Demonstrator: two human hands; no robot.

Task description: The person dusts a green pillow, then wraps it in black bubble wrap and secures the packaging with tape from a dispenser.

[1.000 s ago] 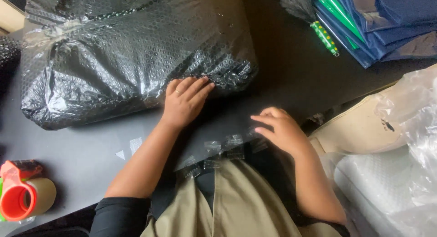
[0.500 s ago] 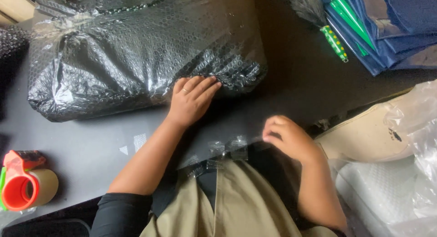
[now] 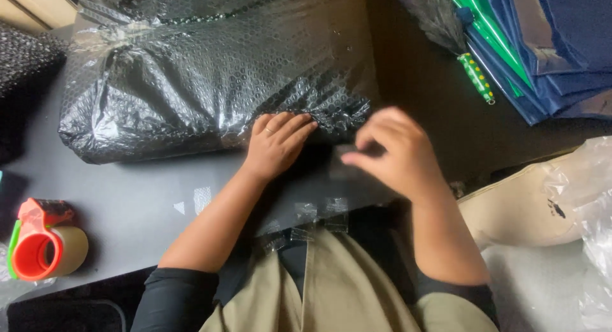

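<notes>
A large parcel wrapped in black bubble wrap [image 3: 210,70] lies on the grey table [image 3: 134,191]. My left hand [image 3: 275,144] lies flat on the parcel's near edge, fingers straight, pressing the wrap down. My right hand [image 3: 392,152] hovers just right of it, close to the parcel's near corner, pinching a short strip of clear tape [image 3: 341,163], which is blurred. Several more cut strips of clear tape [image 3: 312,212] hang stuck to the table's near edge, just in front of my body.
An orange tape dispenser with a brown tape roll [image 3: 41,246] sits at the near left. Blue folders [image 3: 554,38] and a green pen-like item [image 3: 477,78] lie at the far right. A beige bag [image 3: 516,207] and clear plastic wrap [image 3: 590,198] are at the right.
My right hand has lifted from the tape strips at the table edge with one strip in it and moved up toward the parcel. My left hand has stayed pressed on the wrap.
</notes>
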